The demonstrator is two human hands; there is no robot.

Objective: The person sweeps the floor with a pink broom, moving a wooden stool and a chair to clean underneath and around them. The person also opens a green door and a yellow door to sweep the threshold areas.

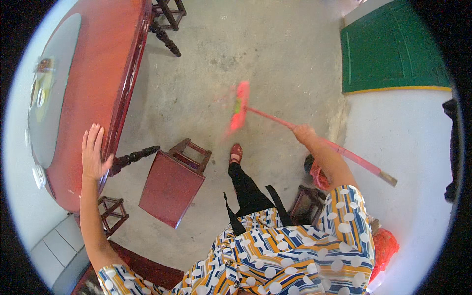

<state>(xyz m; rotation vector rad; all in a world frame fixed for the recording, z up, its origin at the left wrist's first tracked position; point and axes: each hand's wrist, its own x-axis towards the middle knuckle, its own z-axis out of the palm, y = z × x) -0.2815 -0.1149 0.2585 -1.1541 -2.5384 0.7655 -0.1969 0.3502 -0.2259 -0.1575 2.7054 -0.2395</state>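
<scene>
My right hand (305, 133) grips the long pink handle of a broom (271, 117), whose end sticks out behind my forearm toward the white wall. The pink broom head (240, 107), with a green patch at its middle, is over the concrete floor ahead of my foot and blurred by motion. On the left, my left hand (95, 151) lies with its palm toward the edge of a reddish wooden table (99, 55), fingers extended and nothing held. A dark red wooden stool (171, 184) stands between that table and my leg.
Turned dark table legs (136, 156) and another stool (169, 14) border the floor on the left. A green door panel (391, 51) is set in the white wall at right. Beside my right arm are a small dark stool (308, 202) and a red plastic bag (319, 177).
</scene>
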